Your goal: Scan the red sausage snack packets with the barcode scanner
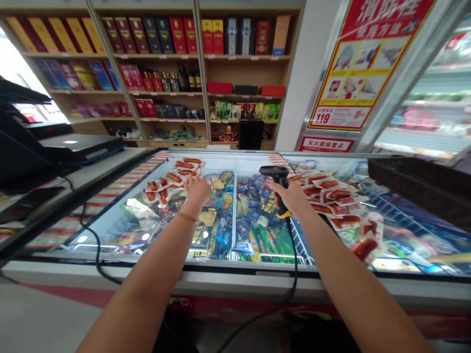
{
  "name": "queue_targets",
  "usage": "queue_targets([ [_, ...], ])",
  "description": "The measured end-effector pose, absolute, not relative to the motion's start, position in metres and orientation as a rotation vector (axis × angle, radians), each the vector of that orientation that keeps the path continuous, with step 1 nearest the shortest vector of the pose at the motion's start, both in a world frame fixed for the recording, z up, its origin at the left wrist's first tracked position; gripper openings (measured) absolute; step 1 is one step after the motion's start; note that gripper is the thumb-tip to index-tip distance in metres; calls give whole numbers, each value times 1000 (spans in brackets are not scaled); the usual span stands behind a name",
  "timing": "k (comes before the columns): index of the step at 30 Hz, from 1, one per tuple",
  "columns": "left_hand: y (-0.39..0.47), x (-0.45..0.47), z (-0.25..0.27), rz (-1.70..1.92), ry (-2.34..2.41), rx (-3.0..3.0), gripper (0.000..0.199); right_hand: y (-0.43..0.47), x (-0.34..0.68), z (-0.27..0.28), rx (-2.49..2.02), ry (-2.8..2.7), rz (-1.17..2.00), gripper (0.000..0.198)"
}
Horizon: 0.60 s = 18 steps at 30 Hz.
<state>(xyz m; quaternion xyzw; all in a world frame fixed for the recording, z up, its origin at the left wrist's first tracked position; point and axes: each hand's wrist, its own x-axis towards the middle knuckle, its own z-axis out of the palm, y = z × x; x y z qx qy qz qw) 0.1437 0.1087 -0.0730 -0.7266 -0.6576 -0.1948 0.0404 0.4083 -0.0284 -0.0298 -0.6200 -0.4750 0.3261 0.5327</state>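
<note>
My right hand [292,196] grips a black barcode scanner [275,172] by its handle, its head pointing away over the glass lid of a chest freezer [228,267]. A black cable hangs from the scanner down past the freezer front. My left hand [196,189] reaches over the left glass lid, fingers touching the edge of a spread of small red sausage packets [172,179] lying on the glass. A second spread of the same red packets [333,198] lies on the right lid, just beyond the scanner.
Frozen goods in coloured wrappers fill the freezer under the glass. A dark till counter with a screen [44,147] stands at the left, a dark woven basket [423,184] at the right. Shelves of boxed goods [176,73] line the back wall; a red poster [364,63] hangs right.
</note>
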Motion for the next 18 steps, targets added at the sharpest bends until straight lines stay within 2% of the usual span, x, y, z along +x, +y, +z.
queue_targets([
  [8, 99, 158, -64, -313, -1889, -2452, 39, -33, 392, -59, -1574, -1232, 853, 20],
  [14, 100, 162, -60, -694, -1886, -2511, 43, -39, 394, -60, -1566, -1292, 836, 21],
  [18, 100, 146, -58, -895, -2045, -2519, 25, -42, 394, -59, -1568, -1288, 823, 22],
])
